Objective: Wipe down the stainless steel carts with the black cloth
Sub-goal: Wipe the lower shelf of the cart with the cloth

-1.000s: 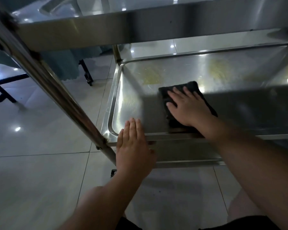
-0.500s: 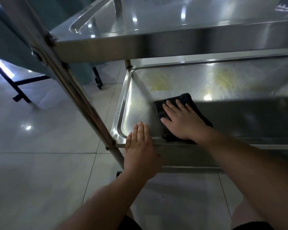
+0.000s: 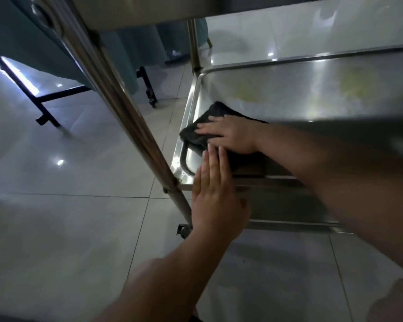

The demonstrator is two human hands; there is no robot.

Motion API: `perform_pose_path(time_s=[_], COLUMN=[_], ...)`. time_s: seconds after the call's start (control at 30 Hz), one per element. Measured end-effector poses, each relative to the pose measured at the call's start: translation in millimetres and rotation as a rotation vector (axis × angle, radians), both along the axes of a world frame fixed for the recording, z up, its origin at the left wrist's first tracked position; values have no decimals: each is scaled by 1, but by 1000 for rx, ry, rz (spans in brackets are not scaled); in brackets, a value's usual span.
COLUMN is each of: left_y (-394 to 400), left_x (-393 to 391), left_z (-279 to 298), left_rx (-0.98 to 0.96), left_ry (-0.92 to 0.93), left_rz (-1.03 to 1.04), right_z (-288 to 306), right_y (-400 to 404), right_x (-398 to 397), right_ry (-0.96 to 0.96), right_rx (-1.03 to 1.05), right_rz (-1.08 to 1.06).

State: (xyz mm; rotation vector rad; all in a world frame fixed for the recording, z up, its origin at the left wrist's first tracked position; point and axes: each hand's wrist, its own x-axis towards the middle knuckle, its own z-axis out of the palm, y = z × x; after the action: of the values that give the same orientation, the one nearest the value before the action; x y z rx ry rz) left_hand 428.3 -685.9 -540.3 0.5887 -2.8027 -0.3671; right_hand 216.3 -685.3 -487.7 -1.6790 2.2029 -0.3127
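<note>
The black cloth point(image 3: 205, 126) lies in the near left corner of the stainless steel cart's lower shelf point(image 3: 312, 94). My right hand point(image 3: 230, 133) presses flat on the cloth, fingers straight and pointing left. My left hand point(image 3: 215, 196) rests flat on the shelf's front rim, fingers straight, just in front of the cloth. Part of the cloth is hidden under my right palm. Yellowish smears show on the shelf further back.
The cart's front left post point(image 3: 116, 98) slants up beside my left hand, and its upper shelf point(image 3: 149, 8) overhangs the top of the view. A caster point(image 3: 183, 230) sits below. A black table frame point(image 3: 44, 105) and teal cloth stand on the glossy tiled floor at left.
My right hand has slid the cloth left into the shelf's near left corner. My left hand stays on the front rim. The camera has moved lower and closer.
</note>
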Motion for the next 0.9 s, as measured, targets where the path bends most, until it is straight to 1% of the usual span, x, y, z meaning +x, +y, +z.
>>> perform_pose_path(time_s=[0.1,0.17,0.3,0.37,0.5,0.57,0.63,0.73,0.77,0.8,0.87,0.9], left_y=[2,2,1,1,0,1,1,-1,-2,-3,-6,-9], left_x=[-1,-4,-6,-6,-6,-6,-7,-8,-8,-9,-12,-14], left_z=[2,4,7,8,9,14,21,33,37,42,53,60], left_rx=[30,32,18,1,-12,-3,13,32,44,63,90,101], left_ry=[-10,-50,-123,-151,-182,-215,-272,-382,-426,-475,-569,-614], left_rz=[12,34,42,35,35,35,32,21,18,11,-7,-21], right_z=[0,-5,-10,-11,-13,-11,-9,-4,-3,1,19,31], right_y=[48,83,147,167,192,197,198,201,201,200,193,187], right_x=[3,13,33,36,41,44,56,89,100,108,113,112], right_ry=[52,105,127,129,181,161,156,295,294,232,89,56], right_rx=[-4,-6,94,148,181,207,182,-24,-68,-42,121,208], right_rz=[-27,-68,-112,-108,-68,-94,-143,-273,-334,-391,-449,-455])
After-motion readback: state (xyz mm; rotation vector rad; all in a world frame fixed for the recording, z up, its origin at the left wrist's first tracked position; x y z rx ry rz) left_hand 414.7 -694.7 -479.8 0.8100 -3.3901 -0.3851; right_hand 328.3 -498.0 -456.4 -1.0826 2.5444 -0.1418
